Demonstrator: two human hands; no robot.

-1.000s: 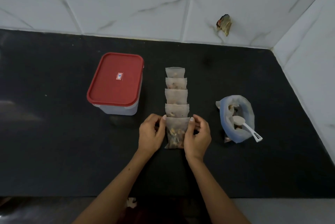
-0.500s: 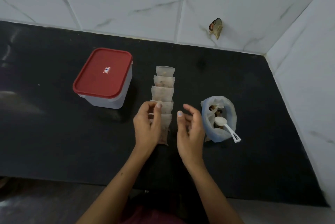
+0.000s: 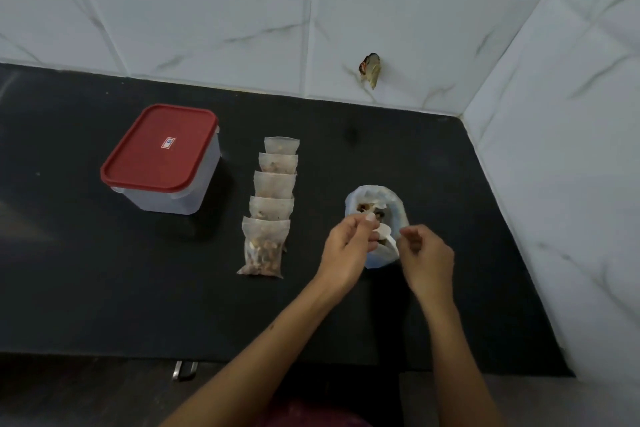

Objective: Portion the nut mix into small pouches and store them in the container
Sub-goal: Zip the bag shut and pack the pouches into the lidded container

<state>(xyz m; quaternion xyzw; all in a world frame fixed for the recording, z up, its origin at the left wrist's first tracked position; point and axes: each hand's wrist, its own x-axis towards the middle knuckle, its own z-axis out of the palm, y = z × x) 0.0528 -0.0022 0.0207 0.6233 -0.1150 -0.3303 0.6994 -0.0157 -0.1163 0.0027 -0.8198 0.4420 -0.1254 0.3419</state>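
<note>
Hands (image 3: pixel 388 246) at nut-mix bag (image 3: pixel 375 194), pouches (image 3: pixel 273 205) left

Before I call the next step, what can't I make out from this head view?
- Inside of the container: its red lid is on and the walls are cloudy.
- Spoon handle and the near side of the nut mix bag: covered by the left hand and right hand.
- Whether either hand grips the spoon or bag: fingers overlap them.
- Four rear pouches: each overlapped by the next, contents blurred.
- Lid sticker: too small.

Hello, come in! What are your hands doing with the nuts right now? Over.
Both hands, left, right, at nut bag. Five pouches filled. Container lidded.
</note>
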